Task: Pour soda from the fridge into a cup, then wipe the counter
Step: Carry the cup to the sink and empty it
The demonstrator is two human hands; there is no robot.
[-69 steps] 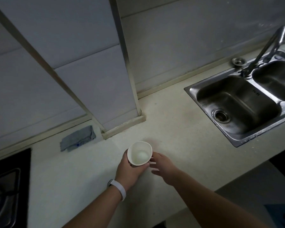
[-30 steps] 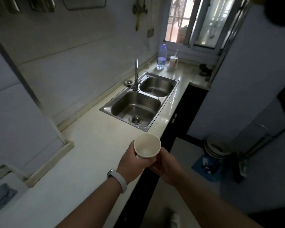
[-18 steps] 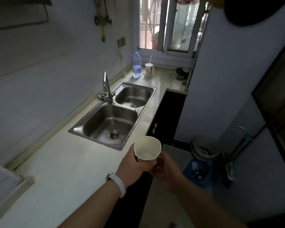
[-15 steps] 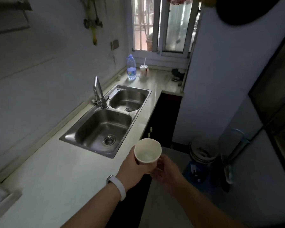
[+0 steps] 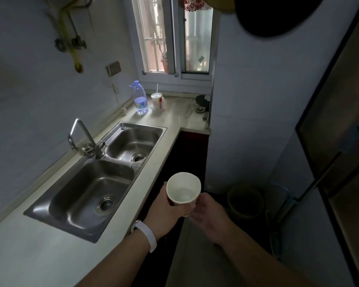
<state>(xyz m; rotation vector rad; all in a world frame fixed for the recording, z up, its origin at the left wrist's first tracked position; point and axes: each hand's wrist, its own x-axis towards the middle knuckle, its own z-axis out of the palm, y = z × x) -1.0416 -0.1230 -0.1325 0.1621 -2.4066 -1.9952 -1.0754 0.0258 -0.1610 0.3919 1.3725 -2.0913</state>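
Left hand [image 5: 162, 213] grips cup [image 5: 183, 189]; right hand [image 5: 209, 217] beneath.

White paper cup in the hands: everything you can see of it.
The white paper cup is tapered, looks like thin paper and appears empty. It is in the air off the pale counter's front edge, tilted, mouth toward the camera. The left hand grips its side; the right hand is at its base, contact too blurred to tell.
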